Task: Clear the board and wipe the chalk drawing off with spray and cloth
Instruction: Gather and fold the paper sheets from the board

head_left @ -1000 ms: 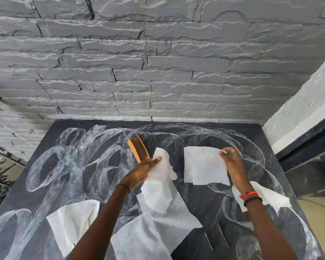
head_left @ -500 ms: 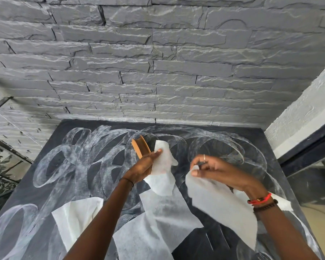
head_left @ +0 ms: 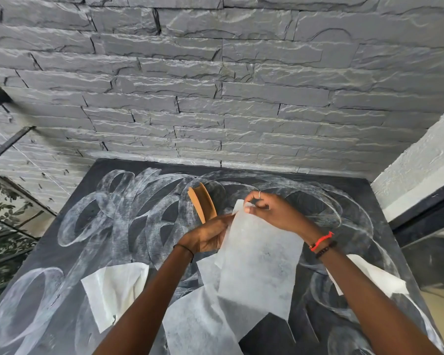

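Both hands (head_left: pixel 241 224) now meet on thin, translucent white sheet (head_left: pixel 259 262).

Matt black board (head_left: pixel 118 242) smeared with chalk, thin translucent paper sheet (head_left: pixel 259 262), rough grey stone wall (head_left: pixel 215 85).

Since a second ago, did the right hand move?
Yes. The right hand swung left across the chalkboard, carrying its white sheet over to the left hand.
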A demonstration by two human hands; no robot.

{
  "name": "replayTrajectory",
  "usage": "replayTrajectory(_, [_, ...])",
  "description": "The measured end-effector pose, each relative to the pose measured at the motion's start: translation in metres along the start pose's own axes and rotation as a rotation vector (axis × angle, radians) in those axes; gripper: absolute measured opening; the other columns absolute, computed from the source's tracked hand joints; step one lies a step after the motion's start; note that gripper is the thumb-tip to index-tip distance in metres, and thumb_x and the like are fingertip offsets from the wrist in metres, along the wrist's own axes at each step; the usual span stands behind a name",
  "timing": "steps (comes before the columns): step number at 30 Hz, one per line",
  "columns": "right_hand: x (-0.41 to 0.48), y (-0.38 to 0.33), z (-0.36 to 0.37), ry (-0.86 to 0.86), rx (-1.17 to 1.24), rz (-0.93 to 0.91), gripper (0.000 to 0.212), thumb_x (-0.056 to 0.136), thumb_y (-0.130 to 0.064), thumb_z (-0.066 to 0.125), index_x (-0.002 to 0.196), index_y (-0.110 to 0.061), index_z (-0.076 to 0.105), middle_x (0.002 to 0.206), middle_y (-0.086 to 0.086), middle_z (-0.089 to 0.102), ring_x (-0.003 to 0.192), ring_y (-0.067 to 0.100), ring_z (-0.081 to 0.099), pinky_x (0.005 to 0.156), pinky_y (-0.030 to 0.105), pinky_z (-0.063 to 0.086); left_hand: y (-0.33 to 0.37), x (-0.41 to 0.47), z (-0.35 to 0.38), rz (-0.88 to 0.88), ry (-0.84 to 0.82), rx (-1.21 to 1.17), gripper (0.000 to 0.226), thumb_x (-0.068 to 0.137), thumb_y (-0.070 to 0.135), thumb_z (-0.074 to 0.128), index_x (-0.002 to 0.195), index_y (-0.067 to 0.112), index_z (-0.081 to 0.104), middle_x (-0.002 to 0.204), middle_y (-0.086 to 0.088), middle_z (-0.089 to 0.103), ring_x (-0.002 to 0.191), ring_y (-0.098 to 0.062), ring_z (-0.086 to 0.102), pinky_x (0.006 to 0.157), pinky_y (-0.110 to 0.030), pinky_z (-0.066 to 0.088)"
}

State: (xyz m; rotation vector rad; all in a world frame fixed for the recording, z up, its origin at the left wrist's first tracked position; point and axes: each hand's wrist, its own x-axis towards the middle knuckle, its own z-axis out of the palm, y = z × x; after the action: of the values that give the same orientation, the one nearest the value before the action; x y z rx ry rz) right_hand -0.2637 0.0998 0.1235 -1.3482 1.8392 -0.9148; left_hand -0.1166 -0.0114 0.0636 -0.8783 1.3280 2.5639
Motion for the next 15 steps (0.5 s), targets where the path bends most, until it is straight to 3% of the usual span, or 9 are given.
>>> replayTrajectory(4, [0.013,0.013,0.003,0.077,-0.068,-0.011,0.008,0.091,-0.029,0.058,0.092,-0.022,0.055,0.070,0.026,0.059,0.056,0.012,0.039,0.056,0.027,0.030,-0.001,-0.003,-0.004,0.014,-0.001,-0.027,0.024,0.100,0.023,0.047,0.105,0.010,0.066,0.093,-0.005,0.074,0.075,-0.014,0.072,0.072,-0.027,0.058])
replayTrajectory(5, [0.015,0.014,0.004,0.087,-0.073,-0.010,0.008,0.091,-0.029,0.058,0.091,-0.022,0.054,0.071,0.029,0.058,0.055,0.012,0.037,0.055,0.026,0.029,0.000,-0.003,-0.003,0.013,0.001,-0.041,0.027,0.100,0.027,0.047,0.107,0.010,0.066,0.095,-0.006,0.074,0.078,-0.014,0.072,0.075,-0.028,0.058])
replayTrajectory(9, [0.021,0.018,0.006,0.131,-0.034,-0.002,0.007,0.092,-0.027,0.057,0.091,-0.021,0.054,0.061,0.001,0.059,0.043,0.001,0.038,0.050,0.020,0.030,0.003,-0.005,0.000,0.019,-0.016,-0.098,0.050,0.099,0.049,0.041,0.127,0.012,0.060,0.112,-0.008,0.071,0.094,-0.019,0.071,0.085,-0.033,0.057])
replayTrajectory(13, [0.030,0.027,0.009,0.155,-0.064,0.004,0.007,0.090,-0.026,0.059,0.093,-0.020,0.056,0.060,0.004,0.054,0.045,0.003,0.037,0.050,0.020,0.030,0.003,-0.007,0.001,0.035,-0.028,-0.002,0.025,0.095,0.020,0.058,0.108,0.002,0.069,0.102,-0.012,0.075,0.086,-0.020,0.074,0.084,-0.035,0.059])
replayTrajectory(15, [0.032,0.031,0.010,0.260,-0.036,0.025,0.006,0.090,-0.025,0.060,0.092,-0.019,0.059,0.069,0.005,0.062,0.054,0.004,0.047,0.056,0.022,0.036,0.003,-0.007,-0.004,0.040,0.000,0.002,0.019,0.095,0.011,0.058,0.103,-0.002,0.069,0.097,-0.013,0.076,0.082,-0.021,0.074,0.082,-0.036,0.060])
